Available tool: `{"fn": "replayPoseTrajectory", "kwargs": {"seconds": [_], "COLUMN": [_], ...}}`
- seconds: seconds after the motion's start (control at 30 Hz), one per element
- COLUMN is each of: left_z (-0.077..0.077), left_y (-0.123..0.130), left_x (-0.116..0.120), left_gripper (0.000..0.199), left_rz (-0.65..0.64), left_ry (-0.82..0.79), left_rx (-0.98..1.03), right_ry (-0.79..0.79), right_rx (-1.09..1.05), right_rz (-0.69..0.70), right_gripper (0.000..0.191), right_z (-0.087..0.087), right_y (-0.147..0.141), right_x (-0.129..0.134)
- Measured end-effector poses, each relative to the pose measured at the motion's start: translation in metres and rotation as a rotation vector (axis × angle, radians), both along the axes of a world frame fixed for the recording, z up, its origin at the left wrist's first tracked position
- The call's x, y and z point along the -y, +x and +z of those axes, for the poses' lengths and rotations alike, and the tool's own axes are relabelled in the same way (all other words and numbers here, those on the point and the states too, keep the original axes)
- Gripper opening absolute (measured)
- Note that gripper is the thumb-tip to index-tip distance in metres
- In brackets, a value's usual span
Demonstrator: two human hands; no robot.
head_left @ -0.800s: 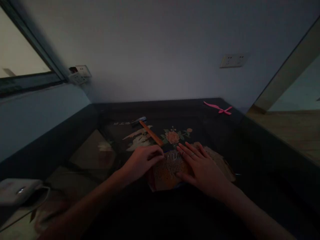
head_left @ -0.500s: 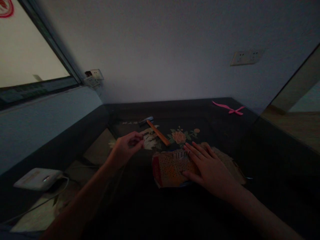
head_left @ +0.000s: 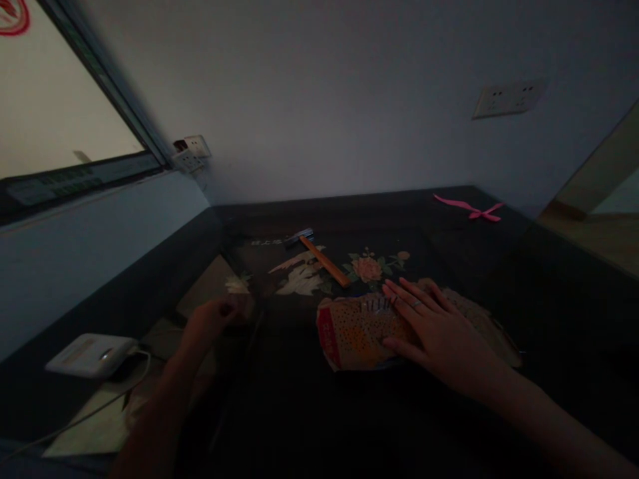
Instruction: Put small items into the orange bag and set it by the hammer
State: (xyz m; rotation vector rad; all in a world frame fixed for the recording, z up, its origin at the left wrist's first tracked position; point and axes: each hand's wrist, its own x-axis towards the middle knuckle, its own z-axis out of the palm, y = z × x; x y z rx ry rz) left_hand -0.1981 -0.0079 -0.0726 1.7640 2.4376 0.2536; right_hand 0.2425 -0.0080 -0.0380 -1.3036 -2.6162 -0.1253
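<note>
Cardboard (head_left: 352, 339) lies on the dark table (head_left: 284, 412), in front of the person, under the right hand (head_left: 434, 326). That hand is open, palm down, thumb apart from the fingers; it seems to steady the piece rather than pinch it. Even, light pressure suits such a bendable sheet, since a hard push could crease it or shift the row of thin metal pieces (head_left: 378, 305) along its far edge. The fingertips are near that row, so they are best placed clear of any points. The left hand (head_left: 207, 322) is curled narrow, well apart to the left; I cannot tell whether it holds anything. The hammer (head_left: 327, 263) lies just beyond, handle end towards the cardboard.
</note>
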Motion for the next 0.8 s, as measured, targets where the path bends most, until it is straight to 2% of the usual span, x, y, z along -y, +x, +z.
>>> {"fn": "replayPoseTrajectory", "kwargs": {"seconds": [0.4,0.57,0.67,0.8], "left_z": [-0.007,-0.007,0.004,0.035], "left_y": [-0.003,-0.001,0.022,0.092], "left_x": [0.0,-0.002,-0.004,-0.002], "left_gripper": [0.016,0.019,0.018,0.015], "left_rz": [0.013,0.011,-0.103,-0.444], "left_ry": [0.034,0.059,0.228,0.498], "left_rx": [0.037,0.015,-0.013,0.172], "right_ry": [-0.011,-0.022,-0.038,-0.077], "right_rx": [-0.02,-0.038,-0.032,-0.018], "right_rz": [-0.006,-0.012,-0.021,-0.03], "right_gripper": [0.079,0.077,0.078,0.078], "right_z": [-0.001,-0.002,-0.001,0.003], "right_y": [0.001,0.0,-0.001,-0.003], "right_x": [0.0,0.001,0.002,0.002]}}
